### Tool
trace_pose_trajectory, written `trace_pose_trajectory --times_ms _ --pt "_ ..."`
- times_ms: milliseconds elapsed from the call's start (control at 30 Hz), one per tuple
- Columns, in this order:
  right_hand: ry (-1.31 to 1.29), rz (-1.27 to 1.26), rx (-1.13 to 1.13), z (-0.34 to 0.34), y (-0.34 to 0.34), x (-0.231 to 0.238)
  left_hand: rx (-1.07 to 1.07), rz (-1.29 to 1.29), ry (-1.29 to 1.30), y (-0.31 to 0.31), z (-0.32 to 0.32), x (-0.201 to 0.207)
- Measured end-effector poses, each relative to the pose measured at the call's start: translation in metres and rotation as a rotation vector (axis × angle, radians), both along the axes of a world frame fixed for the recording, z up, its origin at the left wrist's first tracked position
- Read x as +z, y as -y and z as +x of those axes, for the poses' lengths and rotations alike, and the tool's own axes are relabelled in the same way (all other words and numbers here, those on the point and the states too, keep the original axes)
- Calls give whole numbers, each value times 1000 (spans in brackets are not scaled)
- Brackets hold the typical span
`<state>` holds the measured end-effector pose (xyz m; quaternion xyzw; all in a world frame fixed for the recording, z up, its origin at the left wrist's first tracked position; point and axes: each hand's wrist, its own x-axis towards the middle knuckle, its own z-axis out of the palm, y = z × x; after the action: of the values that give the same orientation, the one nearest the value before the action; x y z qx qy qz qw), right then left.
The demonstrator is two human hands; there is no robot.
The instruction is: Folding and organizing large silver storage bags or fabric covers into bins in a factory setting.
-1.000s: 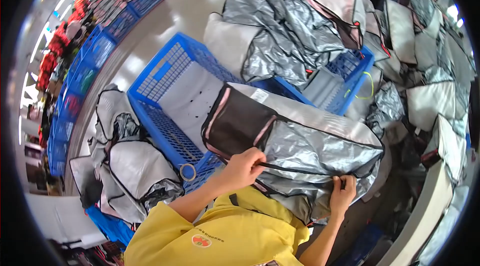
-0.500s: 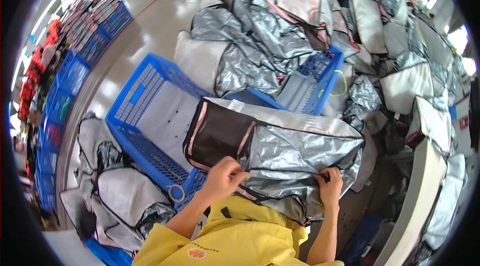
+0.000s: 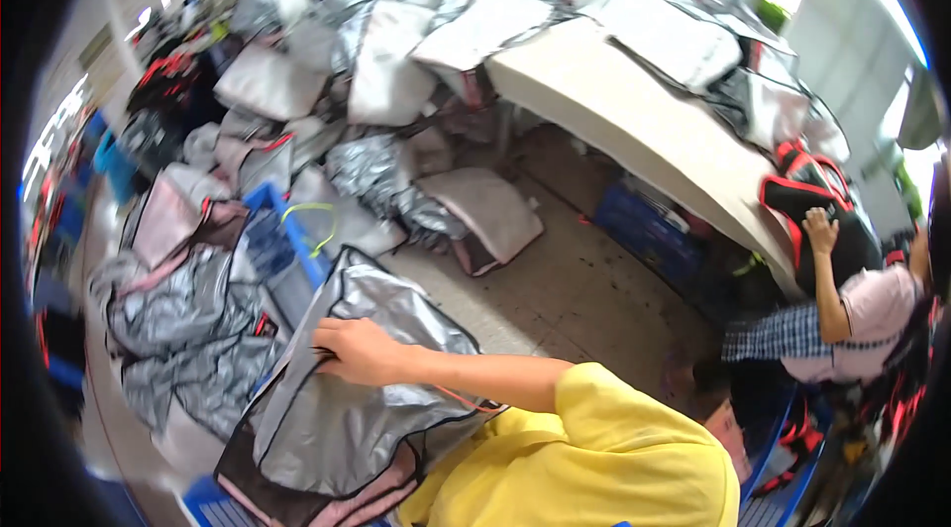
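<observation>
My right hand [image 3: 359, 351] reaches across from the right, its fingers curled onto a silver-lined fabric bag [image 3: 337, 428] in front of me. Dark piping edges the bag, and a brown and pink panel shows along its lower side. The bag slants, its upper end toward the blue crate [image 3: 315, 264] beyond it. A thin orange strip lies near my forearm. My left hand is out of the picture.
Heaps of silver and pale bags [image 3: 198, 329] lie left and far. A long cream table [image 3: 634, 101] curves along the right, with more bags on it. At the right another person [image 3: 852, 319] handles a black and red bag [image 3: 817, 200]. Blue crates [image 3: 644, 225] stand under the table.
The view has swung to the right, bringing the table and the other person into sight. The silver-lined bag now appears lower left, slanted. My left hand has left the view.
</observation>
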<state>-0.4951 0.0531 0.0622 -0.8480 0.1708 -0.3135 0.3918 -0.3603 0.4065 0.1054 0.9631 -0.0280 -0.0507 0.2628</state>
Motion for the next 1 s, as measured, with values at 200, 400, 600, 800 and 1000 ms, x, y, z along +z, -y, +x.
trace_pose_trajectory --times_ms 200,400,600,800,1000 --pt "121 42 -339 -91 123 85 -214 -625 334 101 -77 97" --pt "219 -487 -642 -197 216 338 -686 -641 1131 183 -72 93" --pt "97 -1241 -1325 -441 221 537 -1501 -1504 -401 428 -180 236" --pt "-244 -849 -1131 -408 187 397 -1775 -927 -630 417 -157 160" --pt "-440 -64 -571 -269 144 161 -1768 -278 -283 359 -71 -4"
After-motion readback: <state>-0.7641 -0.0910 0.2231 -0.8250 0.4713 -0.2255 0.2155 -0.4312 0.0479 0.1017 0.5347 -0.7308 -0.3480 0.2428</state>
